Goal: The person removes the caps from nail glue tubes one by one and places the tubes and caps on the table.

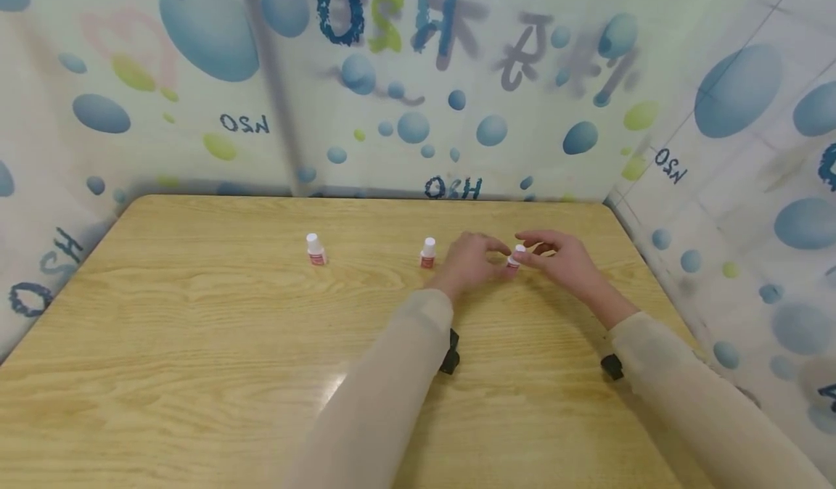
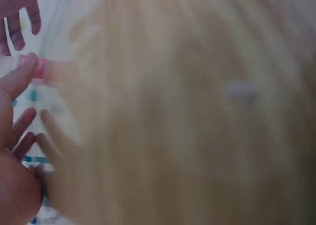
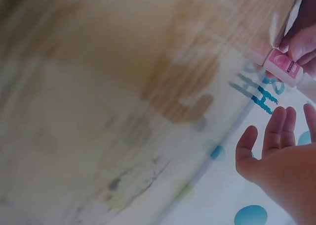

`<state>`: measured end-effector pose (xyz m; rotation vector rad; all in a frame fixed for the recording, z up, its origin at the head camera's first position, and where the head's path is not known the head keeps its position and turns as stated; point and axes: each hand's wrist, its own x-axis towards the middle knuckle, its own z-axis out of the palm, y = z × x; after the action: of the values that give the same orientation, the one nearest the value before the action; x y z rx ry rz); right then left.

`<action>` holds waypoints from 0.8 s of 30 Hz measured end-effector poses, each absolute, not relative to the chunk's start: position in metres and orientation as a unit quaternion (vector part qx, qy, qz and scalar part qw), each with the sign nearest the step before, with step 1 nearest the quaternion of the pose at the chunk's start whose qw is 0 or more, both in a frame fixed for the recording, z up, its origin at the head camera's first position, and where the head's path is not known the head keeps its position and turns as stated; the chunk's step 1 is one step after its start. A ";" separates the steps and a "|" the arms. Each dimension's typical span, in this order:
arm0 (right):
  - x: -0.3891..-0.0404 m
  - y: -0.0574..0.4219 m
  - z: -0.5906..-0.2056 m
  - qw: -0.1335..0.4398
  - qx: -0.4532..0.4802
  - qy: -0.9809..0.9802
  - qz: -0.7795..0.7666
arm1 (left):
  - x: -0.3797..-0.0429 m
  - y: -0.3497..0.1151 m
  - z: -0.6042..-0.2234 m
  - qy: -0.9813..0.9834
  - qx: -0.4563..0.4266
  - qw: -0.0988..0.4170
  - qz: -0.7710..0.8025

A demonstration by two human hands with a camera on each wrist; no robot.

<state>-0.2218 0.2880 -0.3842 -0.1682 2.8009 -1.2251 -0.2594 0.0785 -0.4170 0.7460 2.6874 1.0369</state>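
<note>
A small white bottle with a pink-red label (image 1: 512, 263) stands at the right of the table, between the two hands. My left hand (image 1: 468, 260) pinches it from the left; its thumb lies across the pink label (image 2: 40, 68) in the left wrist view. My right hand (image 1: 560, 263) is on the other side, fingers loosely spread. In the right wrist view, the right hand (image 3: 279, 156) holds nothing and sits apart from the bottle (image 3: 283, 67). Two similar bottles stand upright, one just left of the left hand (image 1: 427, 254) and another farther left (image 1: 316, 251).
The wooden table (image 1: 196, 344) ends at a back wall covering (image 1: 411, 97) printed with blue and green drops. A similar side wall (image 1: 738, 206) runs close along the right edge. Dark wrist devices (image 1: 451, 353) show beneath the sleeves.
</note>
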 end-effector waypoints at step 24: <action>-0.214 0.286 -0.389 -0.018 -0.045 0.924 -0.380 | -0.254 0.085 -0.436 0.941 0.241 0.041 0.234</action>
<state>-0.2139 0.2858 -0.3891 -0.1443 2.9356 -1.2083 -0.2535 0.0849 -0.4359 0.7386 2.8818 0.7165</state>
